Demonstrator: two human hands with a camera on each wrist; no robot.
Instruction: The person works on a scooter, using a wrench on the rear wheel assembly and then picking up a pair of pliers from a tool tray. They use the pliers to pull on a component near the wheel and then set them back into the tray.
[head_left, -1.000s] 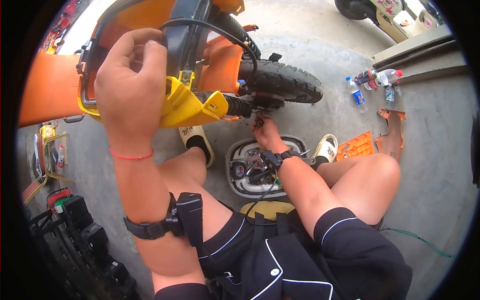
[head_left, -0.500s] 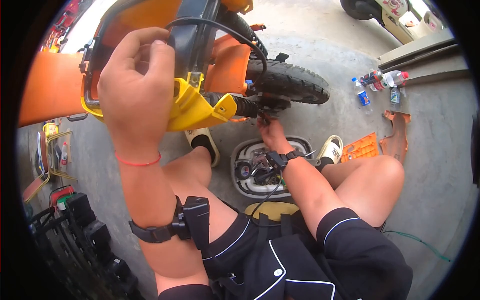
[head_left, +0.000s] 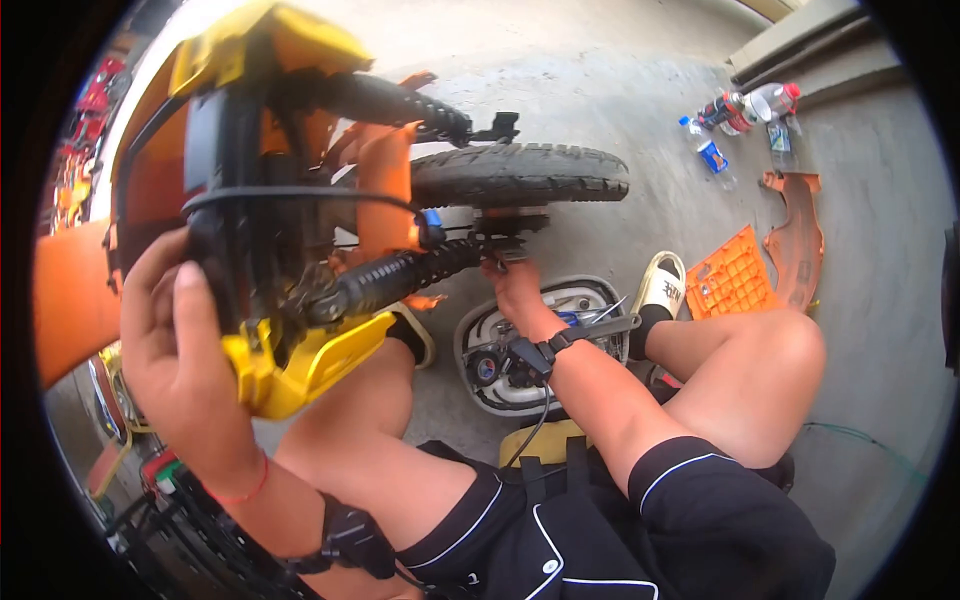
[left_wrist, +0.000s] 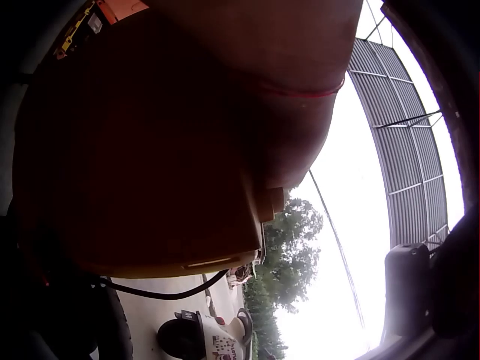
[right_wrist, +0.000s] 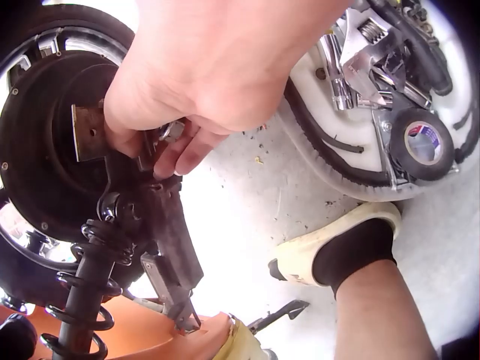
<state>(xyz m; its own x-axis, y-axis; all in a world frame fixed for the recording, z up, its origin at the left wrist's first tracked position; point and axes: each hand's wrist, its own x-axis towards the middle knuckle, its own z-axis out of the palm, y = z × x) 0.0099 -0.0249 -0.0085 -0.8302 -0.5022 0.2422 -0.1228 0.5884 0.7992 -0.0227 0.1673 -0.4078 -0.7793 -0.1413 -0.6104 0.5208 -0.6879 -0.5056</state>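
Note:
An orange-and-yellow scooter point(head_left: 375, 195) stands tilted before me. My left hand point(head_left: 180, 345) grips the black body part point(head_left: 215, 240) at its left end, fingers bent against the edge. Its fingertips are partly hidden. In the left wrist view the dark body covers much of the picture. My right hand point(head_left: 520, 295) is at the hub of the black wheel point(head_left: 520, 172), beside the end of the spring shock absorber point(head_left: 410, 275). In the right wrist view its thumb and fingers pinch a shiny metal nut point(right_wrist: 172, 131) at the axle bracket point(right_wrist: 88, 133).
A white tray point(head_left: 475, 400) holding tools, an adjustable wrench point(right_wrist: 367, 49) and a roll of black tape point(right_wrist: 422, 142) lies below my right hand. Orange panels point(head_left: 735, 272) and several bottles point(head_left: 708, 152) lie on the floor at right. My slippered foot point(head_left: 660, 285) is beside the tray.
The scooter's body has swung left and toward me with my left hand, baring both shock absorbers. My right hand stays at the wheel hub.

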